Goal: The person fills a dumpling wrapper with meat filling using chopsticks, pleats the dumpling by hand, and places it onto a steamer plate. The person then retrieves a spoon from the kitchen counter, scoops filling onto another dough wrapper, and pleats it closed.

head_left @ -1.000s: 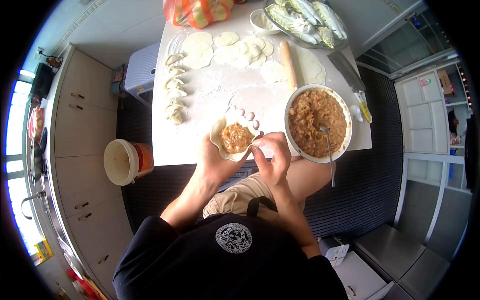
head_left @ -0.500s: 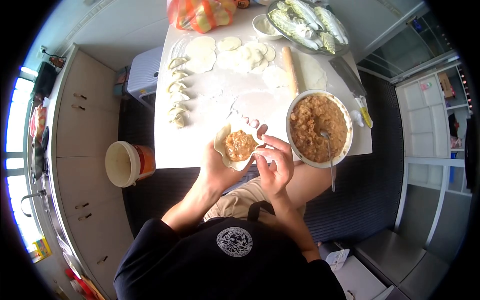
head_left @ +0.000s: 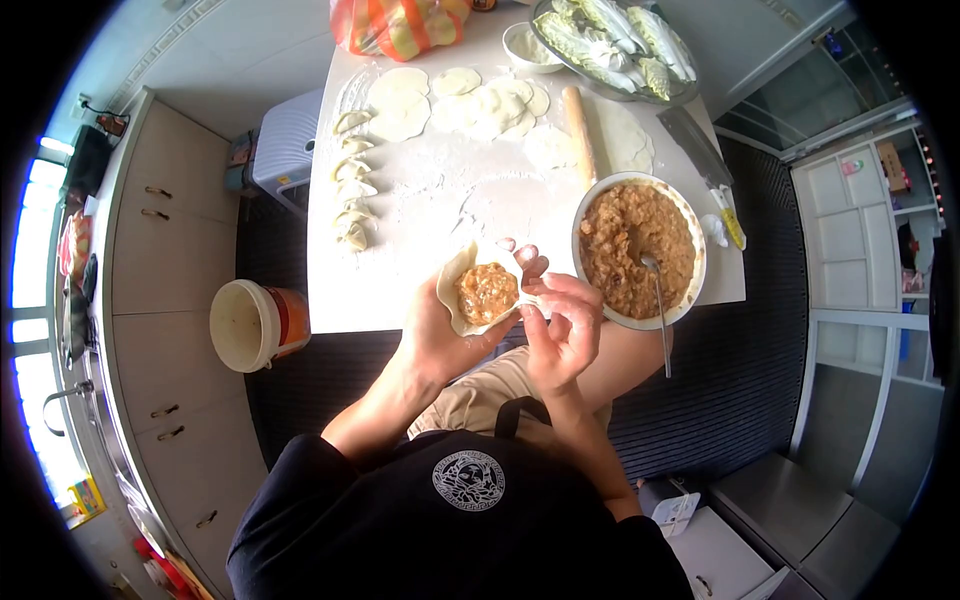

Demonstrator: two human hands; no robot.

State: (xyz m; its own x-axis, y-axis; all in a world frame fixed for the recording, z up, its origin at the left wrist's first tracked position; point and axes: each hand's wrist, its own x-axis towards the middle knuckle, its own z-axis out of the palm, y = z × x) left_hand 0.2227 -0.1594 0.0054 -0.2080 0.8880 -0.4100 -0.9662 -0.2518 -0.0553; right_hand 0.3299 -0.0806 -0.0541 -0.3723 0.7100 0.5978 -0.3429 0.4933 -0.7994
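Cupped in my left hand [head_left: 432, 335] lies a round dumpling wrapper [head_left: 455, 275] with a mound of brown meat filling [head_left: 487, 292] in its middle. The wrapper is open on top, its edge wavy and raised. My right hand [head_left: 565, 325] pinches the wrapper's right edge between thumb and fingers. Just right of it stands a white bowl [head_left: 579, 268] of the same filling, with a metal spoon [head_left: 661, 310] leaning in it. Several folded dumplings [head_left: 352, 190] form a column on the table's left side. Flat wrappers [head_left: 490, 108] lie overlapping at the back.
The floury white table [head_left: 420, 210] also bears a rolling pin [head_left: 578, 135], a cleaver [head_left: 692, 145], a small white bowl [head_left: 530, 48], a tray of lettuce [head_left: 620, 45] and a red-striped bag [head_left: 400, 25]. A bucket [head_left: 245, 325] stands on the floor at left, near a grey stool [head_left: 288, 145].
Both hands and the filled wrapper have shifted slightly to the right. The right hand keeps its pinch on the wrapper's edge.
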